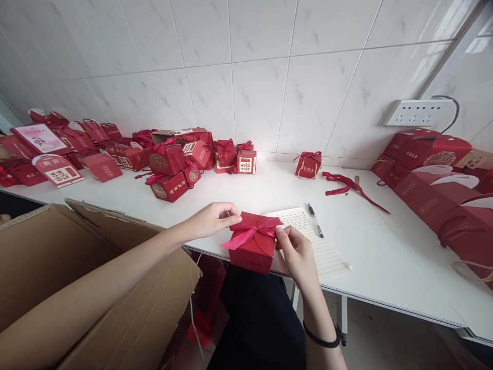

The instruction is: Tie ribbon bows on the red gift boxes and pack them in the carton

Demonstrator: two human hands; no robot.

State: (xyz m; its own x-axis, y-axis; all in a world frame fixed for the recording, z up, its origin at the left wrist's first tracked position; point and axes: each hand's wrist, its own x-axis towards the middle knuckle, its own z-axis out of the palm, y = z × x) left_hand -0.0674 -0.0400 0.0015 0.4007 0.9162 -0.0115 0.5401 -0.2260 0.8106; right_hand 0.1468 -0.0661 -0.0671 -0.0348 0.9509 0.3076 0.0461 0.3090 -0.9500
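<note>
A red gift box (254,257) with a pink ribbon bow (256,229) across its top is at the table's front edge, slightly tilted towards me. My left hand (215,218) is closed at the box's upper left corner, thumb and fingertips together on it. On the other side, my right hand (298,252) grips the box's right edge, its thumb beside the bow's right tail. Some of the right fingers are hidden behind the box. Partly under the right hand lies a lined notepad (331,257) with handwriting, and a black pen (316,221) rests by it.
Many red gift boxes (102,165) crowd the table's left and back, and larger ones (427,190) the right. One small red bag-shaped box (308,165) stands near the wall beside loose red ribbon (352,187). An open cardboard carton (154,303) is at my left; a power strip (419,112) hangs on the wall.
</note>
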